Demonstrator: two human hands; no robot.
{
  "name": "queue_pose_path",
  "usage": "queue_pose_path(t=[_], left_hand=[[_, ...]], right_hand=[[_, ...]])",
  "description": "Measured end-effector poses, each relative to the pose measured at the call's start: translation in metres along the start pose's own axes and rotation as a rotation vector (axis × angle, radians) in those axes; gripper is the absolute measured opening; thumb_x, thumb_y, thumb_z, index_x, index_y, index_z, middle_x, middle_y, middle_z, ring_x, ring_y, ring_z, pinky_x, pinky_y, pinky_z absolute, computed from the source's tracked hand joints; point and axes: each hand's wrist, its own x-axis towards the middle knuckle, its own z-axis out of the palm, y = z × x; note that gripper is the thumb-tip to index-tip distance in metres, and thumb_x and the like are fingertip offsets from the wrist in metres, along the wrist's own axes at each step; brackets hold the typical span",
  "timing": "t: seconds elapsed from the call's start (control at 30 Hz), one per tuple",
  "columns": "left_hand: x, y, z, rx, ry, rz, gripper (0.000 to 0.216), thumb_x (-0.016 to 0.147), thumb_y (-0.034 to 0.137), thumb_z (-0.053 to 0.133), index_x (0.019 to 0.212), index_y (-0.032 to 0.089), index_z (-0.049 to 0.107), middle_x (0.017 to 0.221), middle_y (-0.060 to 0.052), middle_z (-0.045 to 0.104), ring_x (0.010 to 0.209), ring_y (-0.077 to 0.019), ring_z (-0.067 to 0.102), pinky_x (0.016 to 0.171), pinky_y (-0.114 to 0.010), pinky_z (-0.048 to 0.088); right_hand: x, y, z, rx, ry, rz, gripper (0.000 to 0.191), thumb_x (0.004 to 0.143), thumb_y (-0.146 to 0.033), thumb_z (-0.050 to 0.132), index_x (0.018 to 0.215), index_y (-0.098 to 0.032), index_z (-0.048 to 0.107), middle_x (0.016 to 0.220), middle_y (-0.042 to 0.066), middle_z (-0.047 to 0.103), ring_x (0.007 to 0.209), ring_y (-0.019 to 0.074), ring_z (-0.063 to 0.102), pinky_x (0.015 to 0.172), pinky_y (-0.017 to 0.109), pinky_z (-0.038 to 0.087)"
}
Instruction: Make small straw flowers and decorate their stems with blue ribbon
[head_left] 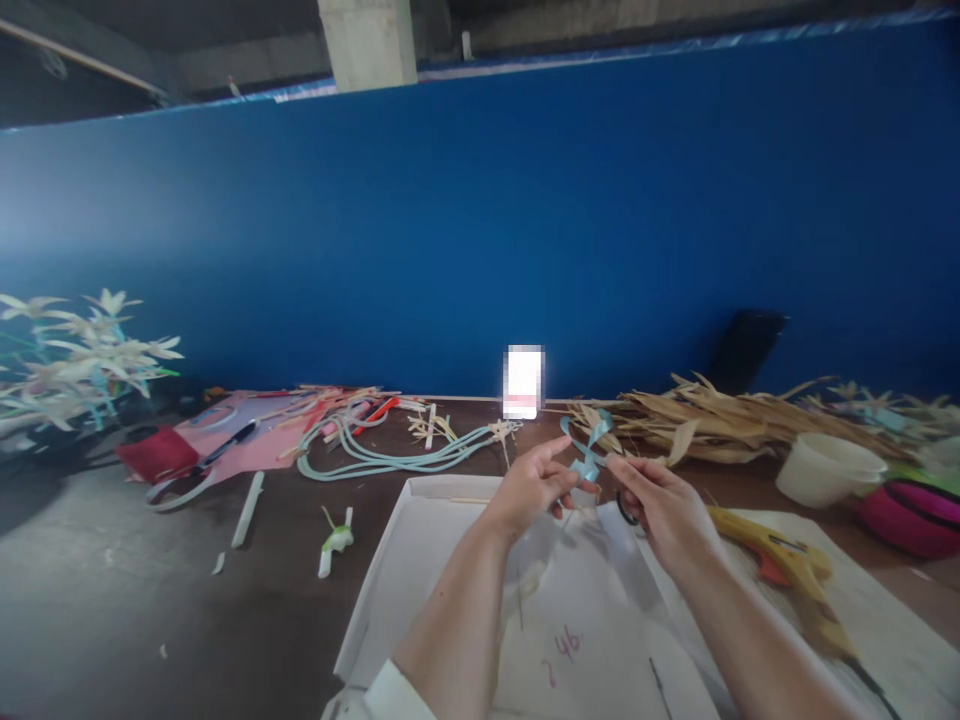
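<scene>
My left hand [536,482] is closed at thumb and fingers on a strip of light blue ribbon [587,468], with its index finger stretched out. Facing it, my right hand [667,508] pinches the same curled ribbon between thumb and index finger. A dark ring [627,508] shows under the right fingers; I cannot make out what it belongs to. Both hands are above a shallow white box [420,560] with red handwriting on its bottom. To the right of my right hand lies a yellow glue gun [799,565].
Dried husks [705,415], a white cup [829,470] and a magenta pouch [911,518] are at right. Leftward lie pale blue cords [397,462], pink sheets [255,445] and a red pouch [157,455]. Pale artificial flowers [97,345] stand far left. A blue partition [450,230] rises behind.
</scene>
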Motion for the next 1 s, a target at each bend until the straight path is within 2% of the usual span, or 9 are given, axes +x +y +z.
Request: queue_pose_path(t=[0.17, 0.33, 0.43, 0.47, 0.6, 0.73, 0.8, 0.9, 1.0], left_hand=[[0.000, 0.001, -0.001, 0.003, -0.018, -0.006, 0.074, 0.073, 0.038, 0.063, 0.136, 0.015, 0.032, 0.092, -0.012, 0.067, 0.056, -0.0084, 0.049, 0.049, -0.020, 0.037], [0.000, -0.001, -0.001, -0.012, -0.018, -0.004, 0.074, 0.073, 0.039, 0.063, 0.136, 0.015, 0.032, 0.092, -0.012, 0.067, 0.057, -0.0083, 0.048, 0.050, -0.020, 0.036], [0.001, -0.002, 0.000, -0.019, -0.002, 0.004, 0.073, 0.072, 0.039, 0.064, 0.135, 0.016, 0.034, 0.090, -0.012, 0.067, 0.055, -0.0078, 0.048, 0.049, -0.020, 0.035], [0.001, -0.002, 0.000, -0.022, 0.002, 0.006, 0.073, 0.072, 0.040, 0.064, 0.134, 0.016, 0.035, 0.090, -0.012, 0.067, 0.054, -0.0077, 0.048, 0.049, -0.020, 0.035], [0.000, 0.001, 0.000, -0.043, -0.001, 0.017, 0.072, 0.072, 0.039, 0.064, 0.134, 0.016, 0.036, 0.090, -0.012, 0.067, 0.055, -0.0077, 0.048, 0.050, -0.020, 0.035], [-0.002, 0.005, 0.000, -0.074, -0.005, 0.022, 0.071, 0.072, 0.038, 0.064, 0.134, 0.016, 0.036, 0.091, -0.011, 0.067, 0.056, -0.0077, 0.049, 0.051, -0.020, 0.035], [-0.002, 0.006, 0.000, -0.083, -0.003, 0.025, 0.070, 0.073, 0.037, 0.063, 0.134, 0.016, 0.036, 0.091, -0.011, 0.066, 0.056, -0.0077, 0.048, 0.051, -0.020, 0.035], [-0.003, 0.007, 0.000, -0.086, 0.002, 0.027, 0.068, 0.073, 0.035, 0.063, 0.133, 0.016, 0.038, 0.090, -0.011, 0.066, 0.057, -0.0079, 0.049, 0.051, -0.020, 0.035], [-0.002, 0.006, -0.001, -0.096, 0.057, 0.047, 0.066, 0.073, 0.036, 0.063, 0.131, 0.016, 0.040, 0.091, -0.011, 0.066, 0.058, -0.0080, 0.049, 0.051, -0.020, 0.036]], right_hand=[[-0.002, -0.003, 0.002, 0.100, -0.007, 0.043, 0.036, 0.062, -0.045, 0.073, 0.056, -0.018, 0.049, 0.049, -0.006, 0.039, 0.042, 0.0049, 0.032, 0.038, 0.021, 0.024], [0.000, -0.003, 0.000, 0.198, 0.003, 0.072, 0.037, 0.068, -0.049, 0.066, 0.056, -0.018, 0.049, 0.055, -0.005, 0.043, 0.045, 0.0062, 0.036, 0.039, 0.020, 0.029], [0.000, -0.004, 0.000, 0.144, 0.041, 0.046, 0.025, 0.063, -0.039, 0.074, 0.074, -0.021, 0.062, 0.065, -0.003, 0.050, 0.051, 0.0060, 0.040, 0.041, 0.018, 0.032], [-0.001, -0.004, 0.000, 0.120, 0.029, 0.033, 0.028, 0.063, -0.036, 0.075, 0.085, -0.023, 0.064, 0.071, -0.003, 0.054, 0.053, 0.0062, 0.042, 0.042, 0.017, 0.033], [-0.005, -0.008, -0.001, 0.084, -0.113, 0.058, 0.043, 0.067, -0.034, 0.071, 0.107, -0.024, 0.062, 0.098, 0.003, 0.061, 0.059, 0.0073, 0.047, 0.041, 0.017, 0.031], [-0.011, -0.010, -0.001, 0.018, -0.343, 0.147, 0.046, 0.067, -0.028, 0.068, 0.112, -0.021, 0.060, 0.094, 0.006, 0.064, 0.060, 0.0103, 0.052, 0.039, 0.018, 0.029], [-0.012, -0.009, 0.002, -0.052, -0.386, 0.130, 0.043, 0.067, -0.028, 0.068, 0.109, -0.020, 0.062, 0.086, 0.005, 0.064, 0.062, 0.0119, 0.054, 0.041, 0.019, 0.031], [-0.012, -0.007, 0.005, -0.168, -0.339, 0.074, 0.030, 0.064, -0.034, 0.071, 0.088, -0.016, 0.067, 0.072, 0.004, 0.063, 0.061, 0.0130, 0.053, 0.043, 0.020, 0.035], [-0.010, -0.006, 0.006, -0.219, -0.320, 0.041, 0.027, 0.064, -0.040, 0.072, 0.075, -0.016, 0.066, 0.064, 0.002, 0.060, 0.056, 0.0114, 0.050, 0.046, 0.022, 0.037]])
